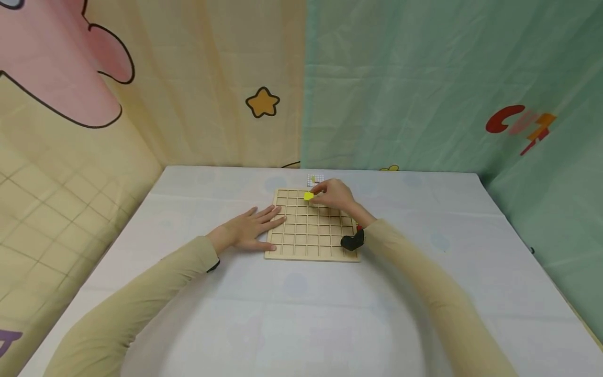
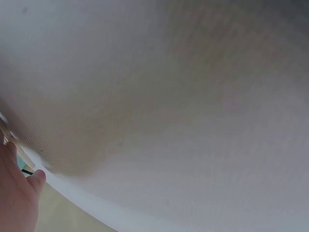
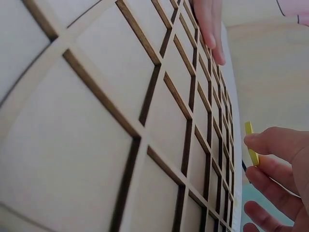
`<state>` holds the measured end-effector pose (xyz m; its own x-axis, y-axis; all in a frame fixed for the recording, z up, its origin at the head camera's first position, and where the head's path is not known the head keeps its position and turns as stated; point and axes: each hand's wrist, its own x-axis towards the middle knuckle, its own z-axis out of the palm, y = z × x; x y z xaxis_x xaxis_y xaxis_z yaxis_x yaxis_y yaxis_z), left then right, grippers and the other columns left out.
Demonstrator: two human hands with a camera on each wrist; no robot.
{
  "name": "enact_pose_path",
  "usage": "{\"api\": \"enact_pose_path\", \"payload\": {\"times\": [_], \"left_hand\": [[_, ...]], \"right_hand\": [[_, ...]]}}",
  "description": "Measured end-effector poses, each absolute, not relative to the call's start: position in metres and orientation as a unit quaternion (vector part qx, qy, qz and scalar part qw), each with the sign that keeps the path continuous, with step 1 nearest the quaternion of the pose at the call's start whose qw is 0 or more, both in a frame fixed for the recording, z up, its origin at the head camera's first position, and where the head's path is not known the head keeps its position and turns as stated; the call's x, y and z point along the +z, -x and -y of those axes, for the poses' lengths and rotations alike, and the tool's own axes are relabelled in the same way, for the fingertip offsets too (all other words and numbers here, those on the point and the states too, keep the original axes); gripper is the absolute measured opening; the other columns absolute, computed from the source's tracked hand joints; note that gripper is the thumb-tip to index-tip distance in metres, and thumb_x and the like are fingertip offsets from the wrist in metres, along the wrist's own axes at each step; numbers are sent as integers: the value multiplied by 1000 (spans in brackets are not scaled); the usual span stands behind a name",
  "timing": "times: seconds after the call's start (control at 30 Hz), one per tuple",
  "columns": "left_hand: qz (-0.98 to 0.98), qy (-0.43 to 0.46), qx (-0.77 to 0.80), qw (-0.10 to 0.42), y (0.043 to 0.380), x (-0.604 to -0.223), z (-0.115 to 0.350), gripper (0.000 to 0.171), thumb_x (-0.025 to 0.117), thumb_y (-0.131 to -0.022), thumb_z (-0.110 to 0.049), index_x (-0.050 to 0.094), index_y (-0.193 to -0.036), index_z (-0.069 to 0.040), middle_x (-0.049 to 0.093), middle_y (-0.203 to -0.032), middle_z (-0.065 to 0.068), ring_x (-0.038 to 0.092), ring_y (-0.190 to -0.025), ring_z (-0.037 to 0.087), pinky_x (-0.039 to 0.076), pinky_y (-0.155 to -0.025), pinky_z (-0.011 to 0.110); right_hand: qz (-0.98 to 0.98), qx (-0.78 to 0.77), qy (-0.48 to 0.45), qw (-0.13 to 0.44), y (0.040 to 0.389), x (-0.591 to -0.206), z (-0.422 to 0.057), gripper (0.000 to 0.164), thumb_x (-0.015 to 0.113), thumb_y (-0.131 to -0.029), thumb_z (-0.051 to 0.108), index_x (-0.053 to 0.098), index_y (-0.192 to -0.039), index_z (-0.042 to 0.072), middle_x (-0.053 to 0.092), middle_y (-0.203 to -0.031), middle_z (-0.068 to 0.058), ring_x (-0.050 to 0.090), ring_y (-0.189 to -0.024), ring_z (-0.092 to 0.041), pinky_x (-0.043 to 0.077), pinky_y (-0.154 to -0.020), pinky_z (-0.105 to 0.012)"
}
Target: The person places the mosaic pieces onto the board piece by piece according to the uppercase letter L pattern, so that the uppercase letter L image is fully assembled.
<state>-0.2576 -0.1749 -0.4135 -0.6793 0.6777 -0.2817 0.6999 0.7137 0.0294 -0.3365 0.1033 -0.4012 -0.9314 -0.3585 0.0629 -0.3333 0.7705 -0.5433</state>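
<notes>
A square wooden grid board (image 1: 307, 232) lies on the table, its raised strips marking out square cells. My right hand (image 1: 335, 195) pinches a thin yellow tile (image 1: 308, 196) between thumb and fingertips over the board's far rows. The right wrist view shows the tile edge-on, held up off the grid. Fingers spread, my left hand (image 1: 249, 229) rests on the left edge of the board. In the left wrist view only part of that hand (image 2: 17, 193) shows, at the lower left. My right hand and wrist cover some of the board's far right cells.
Behind the board lies a small card printed with a coloured grid (image 1: 315, 180). A small red thing (image 1: 359, 228) peeks out beside my right wrist, mostly hidden. The white-covered table (image 1: 301, 314) meets printed curtains (image 1: 377, 78) at the back and sides.
</notes>
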Motion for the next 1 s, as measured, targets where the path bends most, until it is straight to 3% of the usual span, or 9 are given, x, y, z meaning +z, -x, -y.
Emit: {"api": "enact_pose_path", "payload": {"times": [0.27, 1.0], "left_hand": [[-916, -372, -39, 145, 258, -414, 174, 83, 36, -92, -68, 6, -156, -26, -4, -164, 4, -3, -151, 25, 8, -119, 56], [-916, -375, -34, 139, 258, -413, 175, 82, 37, -92, -68, 9, -156, -24, -1, -164, 6, 0, -151, 27, 10, -118, 57]], "right_hand": [[-940, -278, 195, 36, 336, -405, -93, 36, 77, -80, 37, 75, -107, 14, 74, -105, -4, 69, -88, -19, 53, -69, -30], [-939, -261, 214, 65, 340, -406, -86, 34, 75, -83, 32, 74, -110, 12, 73, -111, -7, 68, -95, -21, 54, -79, -34]]}}
